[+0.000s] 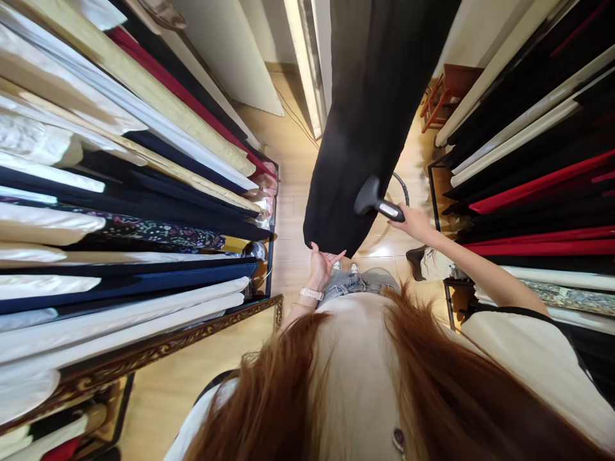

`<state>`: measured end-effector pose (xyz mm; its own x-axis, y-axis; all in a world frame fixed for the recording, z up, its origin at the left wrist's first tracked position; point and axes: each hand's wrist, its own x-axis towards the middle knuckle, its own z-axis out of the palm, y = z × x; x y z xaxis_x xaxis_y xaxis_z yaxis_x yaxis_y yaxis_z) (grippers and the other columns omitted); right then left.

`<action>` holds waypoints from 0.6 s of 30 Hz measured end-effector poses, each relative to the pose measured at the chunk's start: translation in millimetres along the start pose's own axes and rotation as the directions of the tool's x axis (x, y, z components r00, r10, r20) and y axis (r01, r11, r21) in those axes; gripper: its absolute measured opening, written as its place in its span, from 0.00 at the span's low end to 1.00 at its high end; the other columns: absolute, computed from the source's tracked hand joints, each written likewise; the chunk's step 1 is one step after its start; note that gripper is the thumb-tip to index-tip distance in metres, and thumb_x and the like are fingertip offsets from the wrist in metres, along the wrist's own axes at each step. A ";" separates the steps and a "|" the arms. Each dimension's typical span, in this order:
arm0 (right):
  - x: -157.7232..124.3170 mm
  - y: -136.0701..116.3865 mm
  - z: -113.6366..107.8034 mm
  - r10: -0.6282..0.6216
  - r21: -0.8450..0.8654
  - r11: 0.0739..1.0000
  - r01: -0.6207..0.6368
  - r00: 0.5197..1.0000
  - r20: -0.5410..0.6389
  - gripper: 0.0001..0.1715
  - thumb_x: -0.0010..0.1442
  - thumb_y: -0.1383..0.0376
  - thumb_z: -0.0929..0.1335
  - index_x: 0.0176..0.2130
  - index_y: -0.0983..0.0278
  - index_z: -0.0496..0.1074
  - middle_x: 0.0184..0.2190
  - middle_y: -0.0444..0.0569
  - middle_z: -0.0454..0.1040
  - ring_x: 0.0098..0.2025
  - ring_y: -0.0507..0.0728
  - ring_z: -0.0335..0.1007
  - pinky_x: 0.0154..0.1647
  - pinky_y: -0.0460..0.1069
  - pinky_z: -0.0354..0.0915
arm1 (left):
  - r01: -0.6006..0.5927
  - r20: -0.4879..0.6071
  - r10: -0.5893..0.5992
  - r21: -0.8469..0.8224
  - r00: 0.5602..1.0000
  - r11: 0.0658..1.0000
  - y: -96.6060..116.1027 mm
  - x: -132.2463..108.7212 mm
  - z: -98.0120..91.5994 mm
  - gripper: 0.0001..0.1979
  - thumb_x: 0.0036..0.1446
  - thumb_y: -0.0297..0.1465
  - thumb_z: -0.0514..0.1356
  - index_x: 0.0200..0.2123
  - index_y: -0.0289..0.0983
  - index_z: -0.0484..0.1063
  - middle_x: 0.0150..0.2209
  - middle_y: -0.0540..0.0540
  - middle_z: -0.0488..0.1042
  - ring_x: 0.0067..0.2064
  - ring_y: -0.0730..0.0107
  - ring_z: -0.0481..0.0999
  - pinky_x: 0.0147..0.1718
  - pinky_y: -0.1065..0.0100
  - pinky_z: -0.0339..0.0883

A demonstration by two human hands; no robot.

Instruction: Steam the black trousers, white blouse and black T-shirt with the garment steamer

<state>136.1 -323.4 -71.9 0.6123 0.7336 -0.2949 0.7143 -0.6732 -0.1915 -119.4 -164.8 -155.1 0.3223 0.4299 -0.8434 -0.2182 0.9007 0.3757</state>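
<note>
A long black garment [369, 109] hangs in front of me, its hem at about waist height. My left hand [323, 262], with a white watch on the wrist, pinches the bottom edge of the garment and holds it taut. My right hand [414, 221] grips the silver handle of a garment steamer head [372, 198], whose dark nozzle presses against the lower right part of the black fabric. A grey hose runs from the handle behind the garment.
Racks of hanging clothes stand on both sides: white, gold, navy and black on the left [120, 211], black, white and red on the right [538, 160]. A wooden floor aisle [288, 160] runs ahead. A red-brown stool [444, 89] stands far right. A gilded frame edge [158, 349] lies lower left.
</note>
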 end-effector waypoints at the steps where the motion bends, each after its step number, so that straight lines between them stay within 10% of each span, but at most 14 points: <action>1: 2.9 4.5 -2.2 0.035 -0.007 0.999 -0.036 0.998 -0.051 0.30 0.64 0.48 0.69 0.57 0.63 0.67 0.46 0.59 0.80 0.45 0.69 0.78 0.40 0.54 0.67 | -0.010 0.012 0.010 0.018 1.000 1.000 -1.0 0.0 -0.2 0.29 0.69 0.51 0.48 0.61 0.35 0.62 0.40 0.39 0.75 0.43 0.56 0.83 0.40 0.57 0.81; 4: -0.7 10.2 -7.9 0.038 0.013 0.999 -0.037 0.992 -0.122 0.32 0.64 0.46 0.68 0.57 0.63 0.66 0.45 0.59 0.80 0.44 0.69 0.78 0.40 0.53 0.66 | -0.005 0.008 0.005 0.034 1.000 0.999 -3.8 0.4 1.3 0.30 0.69 0.51 0.47 0.61 0.33 0.62 0.42 0.36 0.75 0.46 0.52 0.83 0.39 0.57 0.81; 11: -23.7 -4.7 6.1 -0.128 0.026 0.992 0.125 0.982 0.142 0.30 0.62 0.47 0.70 0.56 0.60 0.67 0.43 0.54 0.81 0.44 0.65 0.78 0.40 0.50 0.65 | -0.018 -0.011 0.019 0.081 1.000 0.997 -4.4 -1.4 7.1 0.31 0.70 0.50 0.46 0.63 0.33 0.58 0.40 0.37 0.74 0.47 0.50 0.83 0.40 0.57 0.81; 18: 7.3 15.9 -8.6 0.066 -0.024 0.997 -0.069 0.994 -0.086 0.30 0.67 0.47 0.66 0.57 0.64 0.64 0.45 0.60 0.79 0.43 0.66 0.77 0.40 0.52 0.64 | -0.034 0.082 0.027 0.088 0.996 0.996 -4.9 1.8 2.5 0.31 0.72 0.50 0.41 0.57 0.30 0.63 0.40 0.34 0.76 0.48 0.50 0.82 0.37 0.61 0.81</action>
<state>154.9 -328.0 -69.0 0.6855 0.6925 -0.2249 0.6785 -0.7196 -0.1479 -115.4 -168.3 -157.6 0.3907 0.4574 -0.7988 -0.1471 0.8877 0.4364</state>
